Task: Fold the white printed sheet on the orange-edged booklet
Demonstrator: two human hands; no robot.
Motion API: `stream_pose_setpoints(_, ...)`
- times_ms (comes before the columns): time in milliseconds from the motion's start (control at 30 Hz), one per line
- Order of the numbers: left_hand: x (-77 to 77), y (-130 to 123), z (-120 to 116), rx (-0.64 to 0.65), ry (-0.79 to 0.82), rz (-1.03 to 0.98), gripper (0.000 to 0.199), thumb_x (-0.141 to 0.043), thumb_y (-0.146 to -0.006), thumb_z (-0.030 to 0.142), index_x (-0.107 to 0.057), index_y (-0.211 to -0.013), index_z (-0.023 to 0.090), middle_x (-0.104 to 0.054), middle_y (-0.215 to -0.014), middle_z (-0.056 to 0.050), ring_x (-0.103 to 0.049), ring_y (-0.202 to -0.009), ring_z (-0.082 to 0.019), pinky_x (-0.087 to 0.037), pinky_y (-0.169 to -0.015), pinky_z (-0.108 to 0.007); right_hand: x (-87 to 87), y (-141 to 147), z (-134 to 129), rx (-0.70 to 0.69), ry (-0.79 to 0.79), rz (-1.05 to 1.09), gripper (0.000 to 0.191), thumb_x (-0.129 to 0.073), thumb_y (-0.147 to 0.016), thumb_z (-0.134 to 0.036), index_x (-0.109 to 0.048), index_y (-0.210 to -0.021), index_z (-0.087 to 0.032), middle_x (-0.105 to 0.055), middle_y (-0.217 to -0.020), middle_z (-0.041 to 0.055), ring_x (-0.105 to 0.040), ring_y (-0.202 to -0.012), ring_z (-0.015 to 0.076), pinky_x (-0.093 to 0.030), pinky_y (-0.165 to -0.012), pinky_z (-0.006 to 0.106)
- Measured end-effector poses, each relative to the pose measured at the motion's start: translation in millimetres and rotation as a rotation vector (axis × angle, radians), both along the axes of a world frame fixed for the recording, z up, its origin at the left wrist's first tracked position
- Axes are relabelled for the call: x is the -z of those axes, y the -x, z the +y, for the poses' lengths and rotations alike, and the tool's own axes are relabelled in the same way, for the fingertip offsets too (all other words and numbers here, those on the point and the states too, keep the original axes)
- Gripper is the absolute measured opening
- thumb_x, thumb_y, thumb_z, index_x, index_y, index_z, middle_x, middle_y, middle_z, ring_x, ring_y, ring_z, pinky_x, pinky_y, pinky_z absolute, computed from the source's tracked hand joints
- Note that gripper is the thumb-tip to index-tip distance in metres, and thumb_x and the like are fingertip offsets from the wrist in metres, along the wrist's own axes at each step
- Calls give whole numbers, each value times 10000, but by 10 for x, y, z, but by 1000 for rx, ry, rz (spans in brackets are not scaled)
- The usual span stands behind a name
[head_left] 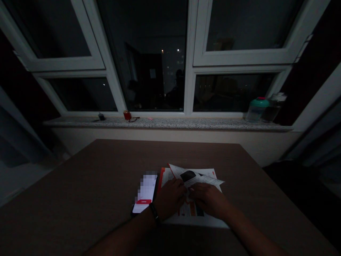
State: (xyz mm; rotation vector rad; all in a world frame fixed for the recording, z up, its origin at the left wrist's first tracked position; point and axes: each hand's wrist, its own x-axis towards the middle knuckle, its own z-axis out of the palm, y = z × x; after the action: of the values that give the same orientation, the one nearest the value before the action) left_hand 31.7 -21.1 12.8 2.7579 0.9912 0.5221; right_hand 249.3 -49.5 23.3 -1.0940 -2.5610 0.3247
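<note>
A folded printed sheet point(194, 175) lies over other printed paper point(197, 222) on the brown table point(106, 170). Its upper layer forms a slanted flap with pointed corners at the upper left and right. My left hand point(172, 197) is closed on the near part of the folded sheet, a dark band round its wrist. Close beside it, my right hand point(209, 197) is also closed on the sheet, fingertips almost meeting the left ones. A lit phone point(146, 192) lies to the left of the paper. The fingertips are dim and partly hidden.
Beyond the table, a speckled windowsill point(170, 123) holds a small red object point(127, 115), a small dark object point(101, 116), a teal-lidded container point(257, 108) and a clear container point(273, 106). Dark windows rise behind the sill.
</note>
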Motion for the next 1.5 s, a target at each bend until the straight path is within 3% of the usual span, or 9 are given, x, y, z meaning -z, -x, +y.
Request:
stream_pose_setpoints(1067, -27, -19, -34, 10, -7, -58, 283, -652, -903, 394, -583, -1117, 222, -573, -1159, -57, -522, -1064, -249, -421, -891, -379, -39, -4, -8, -22, 20, 0, 263, -504, -857, -129, -690, -1007, -238, -704, -1030, 31, -615, -1021, 189, -442, -881, 285)
stream_pose_setpoints(1500, -22, -20, -43, -23, 9, -59, 320, -680, -865, 359, -580, -1141, 233, -575, -1155, -56, -531, -1051, -255, -406, -912, -395, -49, -5, -29, -23, 30, 31, 264, -491, -869, -131, -695, -1000, -237, -699, -1016, 40, -626, -995, 190, -455, -866, 285)
